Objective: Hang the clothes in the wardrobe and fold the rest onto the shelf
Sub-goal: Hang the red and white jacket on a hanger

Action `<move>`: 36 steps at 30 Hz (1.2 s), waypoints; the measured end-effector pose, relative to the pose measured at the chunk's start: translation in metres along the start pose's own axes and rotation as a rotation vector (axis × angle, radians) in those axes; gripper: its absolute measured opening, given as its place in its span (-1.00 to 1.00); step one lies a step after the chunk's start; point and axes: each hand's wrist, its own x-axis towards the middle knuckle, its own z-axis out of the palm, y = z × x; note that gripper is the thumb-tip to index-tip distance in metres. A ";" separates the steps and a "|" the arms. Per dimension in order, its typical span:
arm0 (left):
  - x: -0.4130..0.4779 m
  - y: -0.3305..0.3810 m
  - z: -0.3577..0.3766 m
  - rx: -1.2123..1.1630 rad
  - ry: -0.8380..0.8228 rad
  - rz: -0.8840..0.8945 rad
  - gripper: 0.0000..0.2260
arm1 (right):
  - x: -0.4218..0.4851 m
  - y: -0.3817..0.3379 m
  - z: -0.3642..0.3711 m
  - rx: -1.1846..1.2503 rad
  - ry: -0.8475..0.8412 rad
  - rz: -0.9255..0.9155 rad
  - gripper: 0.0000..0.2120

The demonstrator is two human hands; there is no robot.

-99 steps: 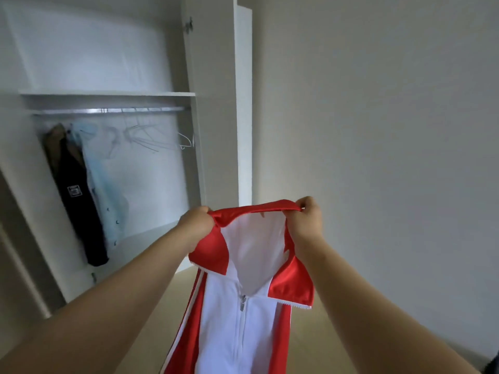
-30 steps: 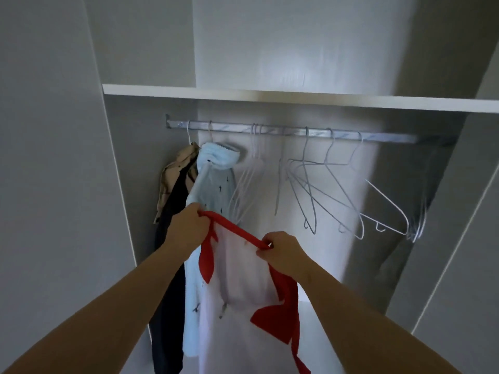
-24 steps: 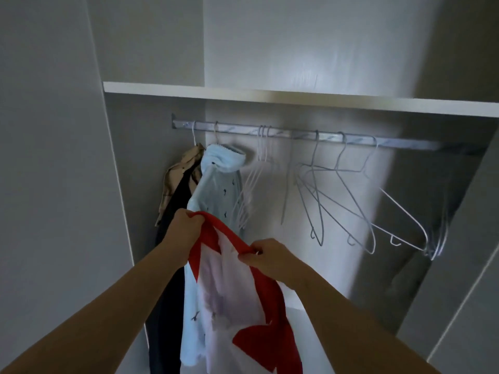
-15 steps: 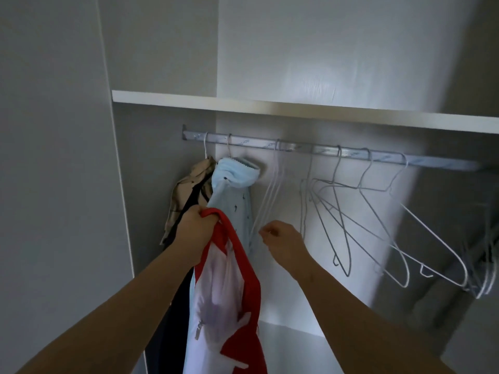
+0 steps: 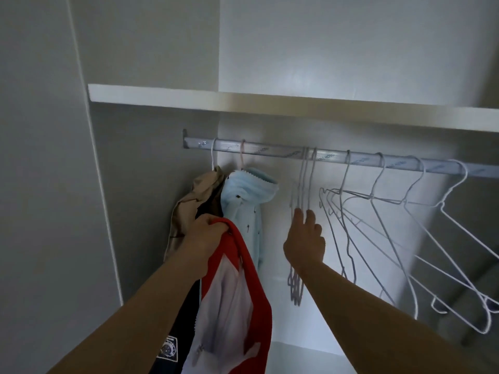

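Overhead, the open wardrobe (image 5: 140,211) fills the view, with its white shelf (image 5: 270,102) running across above a metal rail (image 5: 332,156). Lower left, the red and white jacket (image 5: 237,292) hangs down from the left hand (image 5: 208,236), which clenches its collar in front of the clothes on the rail. Those clothes hang at the rail's left end: a light blue garment (image 5: 243,206), a tan one (image 5: 186,211) and a black one (image 5: 175,344). Empty wire hangers (image 5: 378,217) spread along the rail to the right. The right hand (image 5: 305,238) grasps nothing, its fingers straight and reaching up at a tight bunch of hangers (image 5: 306,179).
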 end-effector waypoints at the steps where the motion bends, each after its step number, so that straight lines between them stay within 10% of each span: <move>1: 0.005 0.000 -0.001 0.009 -0.003 -0.002 -0.95 | 0.002 0.000 0.002 0.070 0.006 0.024 -0.42; 14: 0.020 -0.001 0.017 -0.085 -0.021 -0.036 -0.90 | 0.019 0.014 -0.014 0.005 0.135 0.025 -0.59; 29: -0.038 -0.009 0.042 -0.140 0.080 -0.016 -0.87 | -0.084 0.060 -0.031 0.935 0.128 0.041 -0.65; 36: -0.094 -0.018 0.071 -0.088 0.141 -0.021 -0.87 | -0.145 0.118 -0.047 0.791 0.048 0.152 -0.65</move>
